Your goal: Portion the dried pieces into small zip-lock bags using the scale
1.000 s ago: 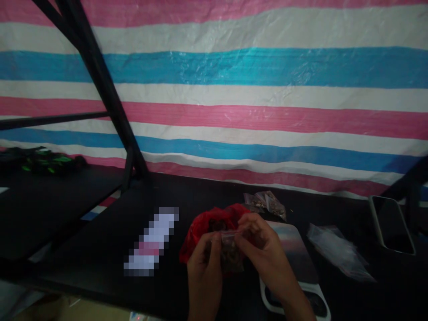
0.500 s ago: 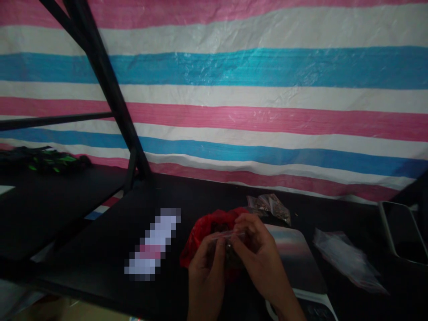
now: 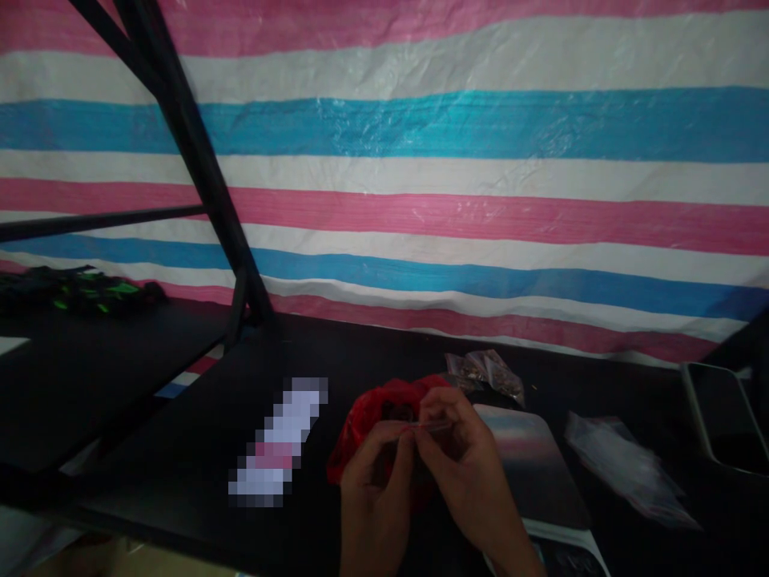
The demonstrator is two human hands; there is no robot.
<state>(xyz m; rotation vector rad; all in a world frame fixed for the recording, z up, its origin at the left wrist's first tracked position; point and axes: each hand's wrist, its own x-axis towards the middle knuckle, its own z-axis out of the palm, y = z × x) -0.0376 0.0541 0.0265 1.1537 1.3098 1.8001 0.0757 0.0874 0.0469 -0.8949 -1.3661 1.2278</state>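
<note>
Both my hands pinch the top edge of a small clear zip bag [image 3: 441, 425], thumbs close together. My left hand [image 3: 378, 473] grips its left part and my right hand [image 3: 460, 457] the right part. The bag's lower part is hidden by my fingers. Just behind them a red plastic bag [image 3: 366, 409] lies open on the black table, with dark contents I cannot make out. To the right of my right hand sits a kitchen scale [image 3: 537, 461] with a metal plate, partly covered by my forearm.
Filled small zip bags [image 3: 489, 373] lie behind the scale. A stack of flat clear bags [image 3: 625, 469] and a phone [image 3: 724, 417] are on the right. A blurred-out paper strip [image 3: 279, 445] lies on the left, near a black metal frame [image 3: 198, 176].
My thumbs have come closer together along the bag's top edge, the left one shifting slightly right. The things on the table have stayed in place.
</note>
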